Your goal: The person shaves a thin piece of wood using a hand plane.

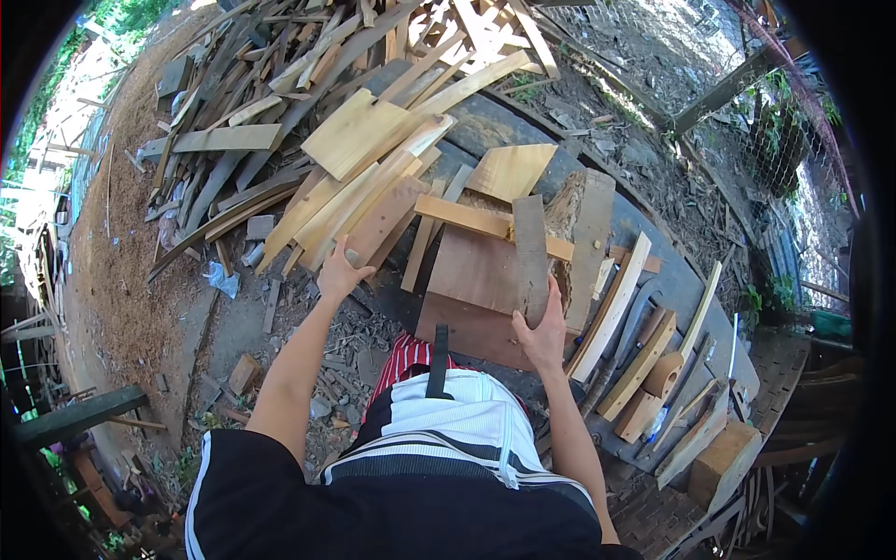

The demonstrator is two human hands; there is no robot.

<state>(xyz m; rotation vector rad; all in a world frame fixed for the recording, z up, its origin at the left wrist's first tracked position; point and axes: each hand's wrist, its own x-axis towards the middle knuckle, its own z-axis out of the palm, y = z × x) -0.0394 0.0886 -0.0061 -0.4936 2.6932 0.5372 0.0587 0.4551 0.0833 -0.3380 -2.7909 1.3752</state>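
Note:
My left hand grips the near end of a reddish-brown board, which lies against a stack of pale planks. My right hand is closed around the lower end of a short grey weathered board. That board lies across a narrow yellowish wood strip. Beneath the strip are wide brown wooden panels. Right of the grey board is a rough-edged slab, and a pale slanted offcut sits beyond the strip.
A large heap of scrap wood rises at the far left, beside sawdust. On the dark table, wood pieces, a curved handsaw-like tool and a wooden hand plane lie to the right. A wooden block stands at the near right.

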